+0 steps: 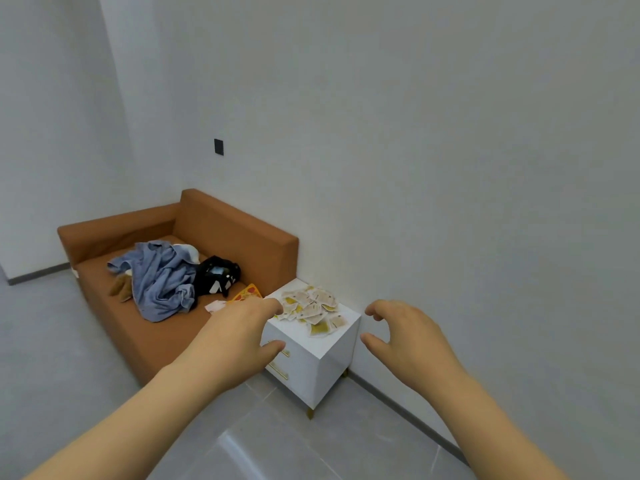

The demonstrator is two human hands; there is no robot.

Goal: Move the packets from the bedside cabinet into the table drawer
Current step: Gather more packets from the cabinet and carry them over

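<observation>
Packets (313,308), small, pale and yellowish, lie in a loose overlapping heap on top of the white bedside cabinet (325,362), spread over most of that top, with a few close to its near right edge.

Nearest the camera, two bare forearms reach forward over the grey tiled floor (277,445). The left hand (239,337) is released, its fingers loosely extended and holding nothing. It overlaps the cabinet's left side in the view, and its foremost fingertip appears just beside the left edge of the heap; whether it touches a packet cannot be told. The right hand (405,337) is also released and holds nothing, with fingers and thumb curved and spread apart. It appears to the right of the cabinet, apart from the packets.

The cabinet stands in the corner against the right wall, on short gold legs (310,414), with gold drawer handles (278,370) on its left face.

Just left of it and farther back stands an orange-brown sofa (225,230). On its seat lie a crumpled blue garment (159,278), a black item (218,275) touching the garment's right side, and a yellow and red item (247,292) at the end nearest the cabinet.

Farther still, a dark switch plate (218,147) sits on the pale wall above the sofa.
</observation>
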